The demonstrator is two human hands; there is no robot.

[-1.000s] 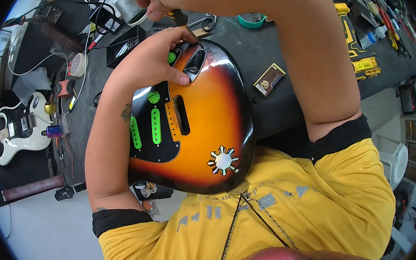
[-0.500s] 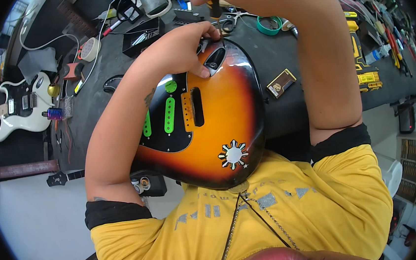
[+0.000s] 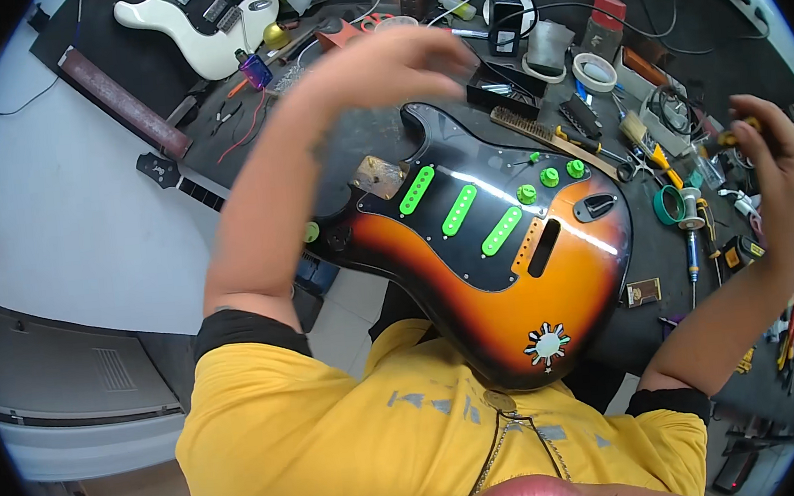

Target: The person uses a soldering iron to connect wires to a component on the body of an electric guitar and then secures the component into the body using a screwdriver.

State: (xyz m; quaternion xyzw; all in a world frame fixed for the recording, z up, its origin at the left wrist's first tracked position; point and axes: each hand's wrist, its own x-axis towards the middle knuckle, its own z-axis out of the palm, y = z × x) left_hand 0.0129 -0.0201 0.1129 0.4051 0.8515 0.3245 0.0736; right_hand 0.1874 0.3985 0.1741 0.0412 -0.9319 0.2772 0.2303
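Observation:
A sunburst electric guitar body rests against my front and the bench edge. It carries a black pickguard, green pickup covers, green knobs and a sun-shaped decal. The jack plate sits in its recess at the right. My left hand hovers beyond the body's far left edge, blurred, fingers stretched and empty. Out to the right, over the tools, my right hand pinches a screwdriver; only part of its yellow-and-black handle shows.
At the far left lies a white guitar body. Behind the sunburst body are a black parts box, a brush and scissors. Green tape, a soldering iron and a small box lie to the right.
Both hands have left the jack plate. My right hand has carried the screwdriver off to the right, and the left has lifted away leftward. The view has turned, showing more of the body.

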